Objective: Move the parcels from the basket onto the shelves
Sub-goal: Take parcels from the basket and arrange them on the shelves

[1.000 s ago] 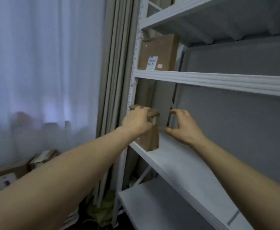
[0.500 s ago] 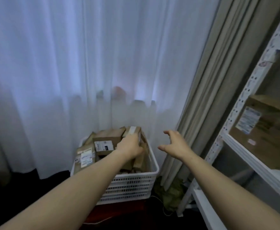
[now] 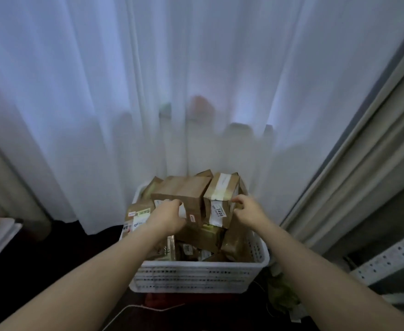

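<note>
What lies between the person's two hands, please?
Head view: between left hand and right hand, a large brown cardboard parcel and a taped brown parcel labelled 3408.

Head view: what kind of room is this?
Probably a small parcel storeroom: a basket heaped with labelled parcels, a metal rack beside it, and a curtain behind.

Left hand (image 3: pixel 170 218) on brown parcel (image 3: pixel 184 191), right hand (image 3: pixel 250 212) on taped parcel (image 3: pixel 222 191).

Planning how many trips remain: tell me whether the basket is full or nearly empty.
Full. Brown parcels are heaped on one another, well above the rim of the white basket.
</note>
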Tool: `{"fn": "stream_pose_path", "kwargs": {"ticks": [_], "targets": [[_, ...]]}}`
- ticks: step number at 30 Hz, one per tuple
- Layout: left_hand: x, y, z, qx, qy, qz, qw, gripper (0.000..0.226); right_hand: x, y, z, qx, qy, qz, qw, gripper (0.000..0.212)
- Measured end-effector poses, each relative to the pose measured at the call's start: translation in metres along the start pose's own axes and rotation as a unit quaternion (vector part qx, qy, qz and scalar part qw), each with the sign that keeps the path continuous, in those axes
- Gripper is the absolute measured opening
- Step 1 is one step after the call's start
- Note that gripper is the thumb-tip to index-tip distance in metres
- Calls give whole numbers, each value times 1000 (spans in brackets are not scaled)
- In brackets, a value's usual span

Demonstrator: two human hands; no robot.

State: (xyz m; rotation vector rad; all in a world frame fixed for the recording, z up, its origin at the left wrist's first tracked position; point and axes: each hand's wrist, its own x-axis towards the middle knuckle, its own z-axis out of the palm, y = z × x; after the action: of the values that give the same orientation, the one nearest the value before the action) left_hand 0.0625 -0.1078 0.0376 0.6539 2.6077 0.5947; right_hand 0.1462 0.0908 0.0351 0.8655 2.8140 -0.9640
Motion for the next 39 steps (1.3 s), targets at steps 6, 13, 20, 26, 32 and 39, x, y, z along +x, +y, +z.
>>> {"fn": "stream_pose_path", "kwargs": {"ticks": [6,13,20,26,32,39], "targets": [[101,10,4,36,-47,-31,998,63,112,23,10,-6,-68,29,997,63],[166,6,25,53,-102,-44,992,77,168,37,38,-35,-159,53,985,99],[190,-9,34,52,-193,-33,979,61,175,47,45,-77,-110,0,991,66],[192,7,5,-28,-155,-5,987,47,147,44,2,204,66,85,973,57],[178,59,-28,-290,-148,-61,943,48,88,6,-39,408,190,113,886,55],[136,95,-50,-451,-221,-40,864,35,14,-22,-77,492,242,119,828,48]]}}
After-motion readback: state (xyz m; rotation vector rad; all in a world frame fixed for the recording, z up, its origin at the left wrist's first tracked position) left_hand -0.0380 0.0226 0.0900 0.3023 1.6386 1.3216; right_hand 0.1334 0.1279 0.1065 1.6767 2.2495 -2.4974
